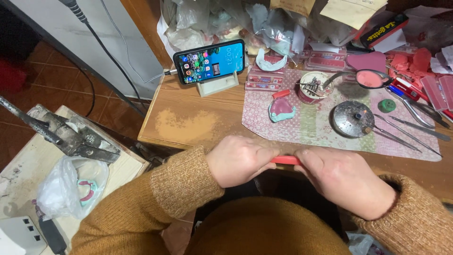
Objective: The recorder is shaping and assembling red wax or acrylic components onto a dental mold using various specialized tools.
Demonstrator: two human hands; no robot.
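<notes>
Red wax, a thin flat strip (286,160), lies between the two hands at the near edge of the wooden table (188,123). Its long way runs left to right, from one hand to the other. Both hands are just as near, one at each end. The left hand (238,160) is curled tight on the left end, knuckles up. The right hand (337,178) is curled tight on the right end, thumb toward the middle. Both arms bend in from the sides in brown sleeves. Farther back, a blue and pink tooth model (282,109) sits on a patterned mat (311,127), well apart from the hands.
</notes>
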